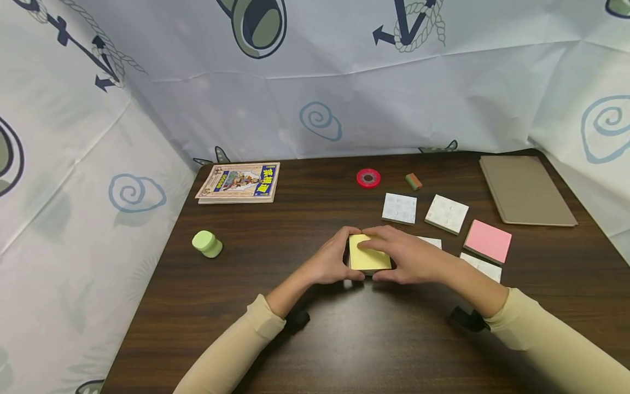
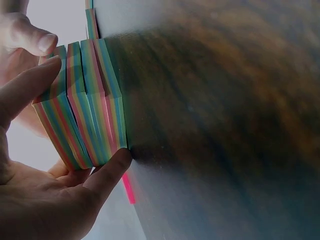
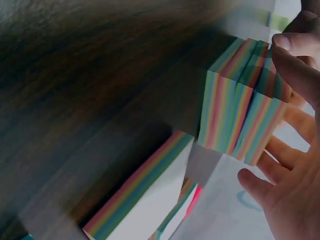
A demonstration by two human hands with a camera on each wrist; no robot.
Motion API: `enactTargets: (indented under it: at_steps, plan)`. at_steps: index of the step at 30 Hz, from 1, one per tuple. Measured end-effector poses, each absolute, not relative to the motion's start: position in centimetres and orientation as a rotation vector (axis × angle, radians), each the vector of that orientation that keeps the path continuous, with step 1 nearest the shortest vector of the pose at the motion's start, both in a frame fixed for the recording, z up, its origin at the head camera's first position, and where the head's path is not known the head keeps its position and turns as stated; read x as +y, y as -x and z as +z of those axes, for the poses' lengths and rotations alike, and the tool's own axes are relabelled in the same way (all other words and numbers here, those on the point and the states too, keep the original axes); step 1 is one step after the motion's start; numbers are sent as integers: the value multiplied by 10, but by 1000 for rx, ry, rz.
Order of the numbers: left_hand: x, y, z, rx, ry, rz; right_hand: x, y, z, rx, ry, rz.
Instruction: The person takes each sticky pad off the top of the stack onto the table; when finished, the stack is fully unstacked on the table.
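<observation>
Where the dark wooden table (image 1: pixel 344 339) meets its far edge, a pale printed cloth (image 1: pixel 394 104) hangs as a backdrop and wraps both sides. Near the middle of the table, the left hand (image 1: pixel 331 261) and the right hand (image 1: pixel 406 256) grip a stack of sticky-note pads (image 1: pixel 368 257) from either side, fingers curled round it, its top sheet yellow. Toward the right edge lie white pads and a pink pad (image 1: pixel 488 241); a book (image 1: pixel 239 182) sits at the far left corner, a green cap (image 1: pixel 207 243) by the left edge. Only the wrist views show the stack's rainbow-striped sides (image 2: pixel 85 125), several pads slightly staggered, and a left-hand fingertip (image 2: pixel 117 161) under its lowest corner.
</observation>
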State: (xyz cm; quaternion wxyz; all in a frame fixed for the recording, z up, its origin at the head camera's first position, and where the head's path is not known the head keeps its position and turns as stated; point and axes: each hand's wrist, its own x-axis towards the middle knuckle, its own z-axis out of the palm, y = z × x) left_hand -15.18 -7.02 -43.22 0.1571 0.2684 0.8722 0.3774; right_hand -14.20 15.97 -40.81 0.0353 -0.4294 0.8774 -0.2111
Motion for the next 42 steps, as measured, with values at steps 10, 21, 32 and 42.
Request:
enactTargets:
  at_steps: [10,21,32,42]
  plan:
    - [-69,152,-432,2512,-780,1051,158,146,-409,2710,1300,-641]
    - [-66,153,-433,2559,-824,971,175,147,-402,2729,1247,-645]
    - [-65,152,-431,2589,-802,935,240,186,-395,2890,840,-712]
    - [-66,152,-433,2591,-811,926,298,242,-430,3024,328,-846]
